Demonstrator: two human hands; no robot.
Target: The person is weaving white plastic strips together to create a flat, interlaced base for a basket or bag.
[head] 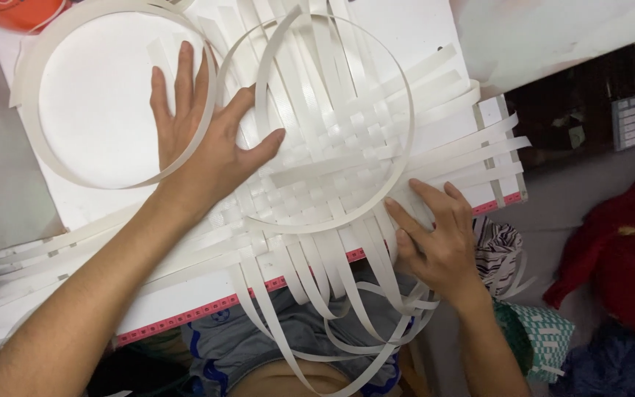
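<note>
On the white board (420,44), the left hand (200,140) lies flat with fingers spread on the woven strip mat (325,169). The right hand (431,235), fingers open, presses strips at the board's near edge, beside the hoop (406,110).

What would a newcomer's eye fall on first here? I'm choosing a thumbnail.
The woven mat of white strips fills the centre of the white board, with a strip ring lying on it. The left hand presses flat beside a second ring; the right hand pins strips at the board's near edge.
</note>
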